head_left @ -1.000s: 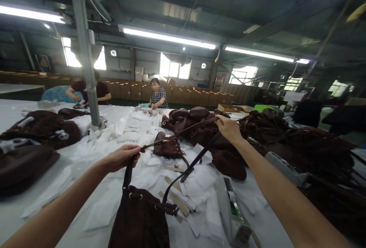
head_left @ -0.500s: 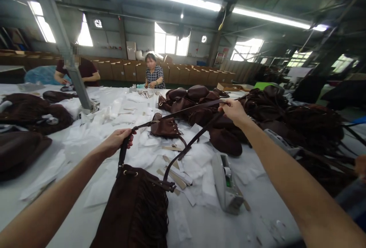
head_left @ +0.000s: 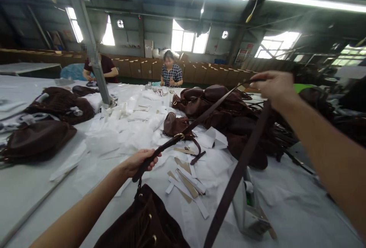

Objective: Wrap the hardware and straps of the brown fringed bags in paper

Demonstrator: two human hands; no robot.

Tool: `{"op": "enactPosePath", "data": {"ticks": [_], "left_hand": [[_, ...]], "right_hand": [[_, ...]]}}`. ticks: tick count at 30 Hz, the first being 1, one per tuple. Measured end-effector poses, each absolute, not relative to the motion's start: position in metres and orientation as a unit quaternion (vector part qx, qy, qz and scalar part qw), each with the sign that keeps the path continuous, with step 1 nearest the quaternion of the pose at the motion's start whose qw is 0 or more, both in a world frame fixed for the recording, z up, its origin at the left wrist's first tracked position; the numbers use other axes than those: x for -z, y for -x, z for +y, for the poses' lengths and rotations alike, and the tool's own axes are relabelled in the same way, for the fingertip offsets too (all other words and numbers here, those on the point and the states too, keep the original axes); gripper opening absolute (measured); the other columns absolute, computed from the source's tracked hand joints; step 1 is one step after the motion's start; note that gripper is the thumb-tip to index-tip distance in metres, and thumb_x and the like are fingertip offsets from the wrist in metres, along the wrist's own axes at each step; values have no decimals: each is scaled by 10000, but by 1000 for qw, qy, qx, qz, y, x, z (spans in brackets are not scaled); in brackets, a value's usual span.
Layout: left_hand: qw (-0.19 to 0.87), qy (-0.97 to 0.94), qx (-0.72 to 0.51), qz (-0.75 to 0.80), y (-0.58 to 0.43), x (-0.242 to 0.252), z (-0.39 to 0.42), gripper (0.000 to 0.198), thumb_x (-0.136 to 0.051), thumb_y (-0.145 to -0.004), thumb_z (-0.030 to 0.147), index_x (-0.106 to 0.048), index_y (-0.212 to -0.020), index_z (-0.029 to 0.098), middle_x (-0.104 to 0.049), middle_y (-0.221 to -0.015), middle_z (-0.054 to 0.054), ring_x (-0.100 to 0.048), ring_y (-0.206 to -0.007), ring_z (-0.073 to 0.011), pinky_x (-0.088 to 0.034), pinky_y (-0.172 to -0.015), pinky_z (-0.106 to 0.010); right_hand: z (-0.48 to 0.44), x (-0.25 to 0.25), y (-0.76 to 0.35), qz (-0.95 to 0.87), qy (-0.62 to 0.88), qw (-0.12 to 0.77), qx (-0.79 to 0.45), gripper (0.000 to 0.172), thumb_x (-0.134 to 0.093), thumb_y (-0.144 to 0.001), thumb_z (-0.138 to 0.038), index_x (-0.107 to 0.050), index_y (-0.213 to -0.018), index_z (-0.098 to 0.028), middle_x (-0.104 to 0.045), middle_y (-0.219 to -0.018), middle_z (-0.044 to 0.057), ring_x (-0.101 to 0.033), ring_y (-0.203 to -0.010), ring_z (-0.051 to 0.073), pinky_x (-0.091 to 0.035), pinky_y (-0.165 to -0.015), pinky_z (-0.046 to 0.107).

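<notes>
A dark brown fringed bag (head_left: 140, 221) with gold eyelets is at the bottom of the head view, partly cut off by the frame edge. Its long strap (head_left: 211, 108) runs up from the bag through a gold buckle (head_left: 180, 136). My left hand (head_left: 144, 161) is closed around the strap's lower part, just above the bag. At the upper right my right hand (head_left: 274, 86) pinches the strap where it folds over, holding it raised. From there the other length of strap hangs down to the bottom edge.
White tissue and paper strips (head_left: 188, 183) litter the table. A grey tape dispenser (head_left: 251, 210) stands at right, partly behind the strap. Brown bags are piled at right (head_left: 217, 95) and left (head_left: 42, 137). A metal post (head_left: 88, 30) rises at left. Two people work across the table.
My right hand has lifted the strap higher and closer to me. My left hand has moved down and right along with the bag. The whole view has swung left.
</notes>
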State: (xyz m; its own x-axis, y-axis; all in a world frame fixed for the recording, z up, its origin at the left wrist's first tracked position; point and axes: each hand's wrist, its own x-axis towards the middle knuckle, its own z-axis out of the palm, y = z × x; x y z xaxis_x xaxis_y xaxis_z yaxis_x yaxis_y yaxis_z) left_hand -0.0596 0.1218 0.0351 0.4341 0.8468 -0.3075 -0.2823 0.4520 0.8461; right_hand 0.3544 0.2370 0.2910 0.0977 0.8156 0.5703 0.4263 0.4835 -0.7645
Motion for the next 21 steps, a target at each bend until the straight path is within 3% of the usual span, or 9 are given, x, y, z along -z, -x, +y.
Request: {"op": "enactPosePath", "data": {"ticks": [3, 5, 9, 13, 18, 21], "left_hand": [[774, -361, -357, 378, 56, -25, 127, 299, -635, -829, 351, -654, -949, 78, -587, -713, -59, -502, -516, -70, -385, -416, -151], [777, -360, -352, 378, 58, -18, 132, 304, -630, -828, 364, -656, -956, 90, -593, -730, -58, -479, -489, -59, -331, -371, -139], [785, -366, -332, 374, 63, -11, 136, 342, -665, -793, 398, -673, -961, 101, -583, -745, -47, -456, -468, -48, -281, -351, -139], [798, -381, -299, 358, 68, -11, 138, 398, -680, -776, 431, -679, -1004, 105, -564, -692, -31, -469, -466, -63, -296, -366, -159], [815, -400, -264, 324, 74, -9, 142, 374, -638, -811, 429, -684, -1000, 109, -572, -634, -31, -493, -431, -77, -329, -375, -175], [817, -415, -253, 310, 74, -8, 145, 363, -631, -817, 406, -693, -974, 85, -599, -619, -49, -519, -421, -89, -329, -369, -173]], "right_hand": [[257, -219, -334, -700, 530, 467, -102, 187, -752, -572, -126, -610, -628, -234, -611, -641, 41, -607, -785, 282, -467, -821, 488], [258, -176, -313, -737, 532, 408, -85, 202, -747, -557, -121, -659, -710, -219, -674, -775, 88, -624, -873, 330, -456, -867, 518], [237, -120, -260, -819, 469, 317, -98, 240, -664, -725, -218, -693, -963, -217, -695, -1039, 96, -646, -979, 281, -488, -915, 432], [215, -94, -219, -894, 350, 238, -144, 381, -650, -785, -214, -625, -1164, -239, -665, -1166, 68, -616, -1082, 238, -473, -960, 367], [199, -76, -192, -919, 274, 209, -193, 635, -784, -703, -338, -546, -1278, -210, -639, -1210, 109, -606, -1091, 258, -459, -947, 347], [192, -71, -178, -937, 217, 193, -195, 455, -715, -789, -385, -609, -1190, -198, -696, -1039, 90, -637, -965, 217, -460, -879, 319]]}}
